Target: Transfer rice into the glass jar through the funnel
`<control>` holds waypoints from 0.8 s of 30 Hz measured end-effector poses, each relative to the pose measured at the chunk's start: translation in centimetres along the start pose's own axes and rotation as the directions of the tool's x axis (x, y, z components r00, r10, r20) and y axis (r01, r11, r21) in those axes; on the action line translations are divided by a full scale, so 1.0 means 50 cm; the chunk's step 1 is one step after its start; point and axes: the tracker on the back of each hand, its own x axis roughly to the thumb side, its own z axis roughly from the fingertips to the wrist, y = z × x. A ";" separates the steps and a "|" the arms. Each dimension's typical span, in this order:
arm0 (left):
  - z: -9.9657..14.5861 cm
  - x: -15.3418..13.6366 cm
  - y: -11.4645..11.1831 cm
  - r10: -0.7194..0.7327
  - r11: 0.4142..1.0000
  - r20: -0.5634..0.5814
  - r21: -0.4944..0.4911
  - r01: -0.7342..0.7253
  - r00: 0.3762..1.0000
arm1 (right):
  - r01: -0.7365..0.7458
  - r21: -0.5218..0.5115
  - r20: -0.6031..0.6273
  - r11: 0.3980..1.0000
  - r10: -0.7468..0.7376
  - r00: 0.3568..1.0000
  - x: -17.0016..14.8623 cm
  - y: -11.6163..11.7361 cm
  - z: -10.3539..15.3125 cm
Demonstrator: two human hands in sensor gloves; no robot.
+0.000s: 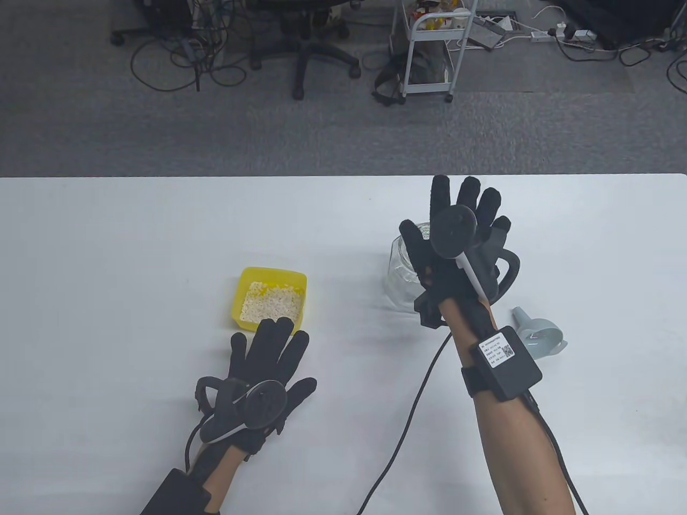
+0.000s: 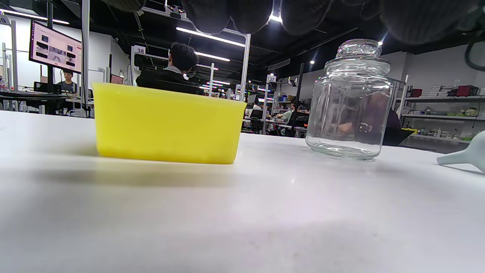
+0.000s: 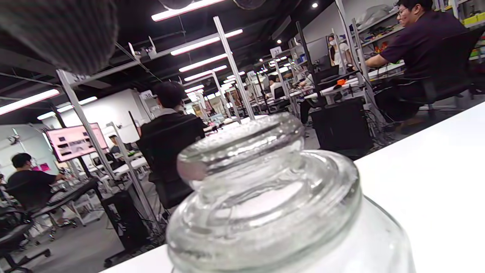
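A yellow tub [image 1: 273, 296] holding rice [image 1: 271, 306] sits left of centre on the white table; its side shows in the left wrist view [image 2: 166, 125]. A clear glass jar [image 1: 400, 271] with its glass lid on stands at centre right, also in the left wrist view [image 2: 350, 102] and close up in the right wrist view [image 3: 273, 204]. A pale funnel [image 1: 539, 332] lies on its side to the right, its tip in the left wrist view [image 2: 466, 155]. My left hand [image 1: 268, 359] is open, fingers spread, just near of the tub. My right hand [image 1: 461, 225] is open, fingers spread, over the jar.
The table's far edge [image 1: 343, 176] runs across the middle of the table view, with office floor, chairs and a cart beyond. A black cable [image 1: 413, 407] trails over the table from my right wrist.
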 end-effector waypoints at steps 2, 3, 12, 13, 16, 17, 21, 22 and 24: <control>0.000 0.000 0.000 0.000 1.000 0.000 0.000 0.000 1.000 | -0.018 0.017 -0.020 1.000 0.019 1.000 0.003 0.008 -0.011; 0.000 0.001 0.000 0.000 1.000 0.001 0.000 0.000 1.000 | -0.017 0.025 -0.028 1.000 0.018 0.999 0.004 0.012 -0.015; 0.000 0.003 0.001 0.003 1.000 0.006 0.001 -0.003 1.000 | -0.092 0.096 -0.066 0.991 0.099 0.993 -0.004 0.056 -0.031; 0.000 0.003 0.001 0.003 1.000 0.007 0.002 -0.003 1.000 | -0.093 0.098 -0.069 0.991 0.100 0.993 -0.006 0.060 -0.032; 0.000 0.003 0.001 0.003 1.000 0.007 0.003 -0.003 1.000 | -0.097 0.112 -0.073 0.989 0.105 0.992 -0.017 0.073 -0.033; 0.000 0.003 0.001 0.002 1.000 0.007 0.004 -0.002 1.000 | -0.081 0.112 -0.077 0.990 0.090 0.993 -0.018 0.075 -0.033; -0.001 0.004 -0.001 0.002 1.000 0.010 -0.001 -0.002 1.000 | -0.042 0.131 -0.077 0.990 0.053 0.996 -0.021 0.087 -0.031; -0.001 0.005 -0.001 0.001 1.000 0.011 -0.003 -0.001 1.000 | -0.051 0.131 -0.074 0.990 0.061 0.995 -0.022 0.092 -0.031; -0.001 0.005 -0.001 0.000 1.000 0.012 -0.003 0.000 1.000 | -0.037 0.130 -0.066 0.991 0.045 0.997 -0.025 0.100 -0.028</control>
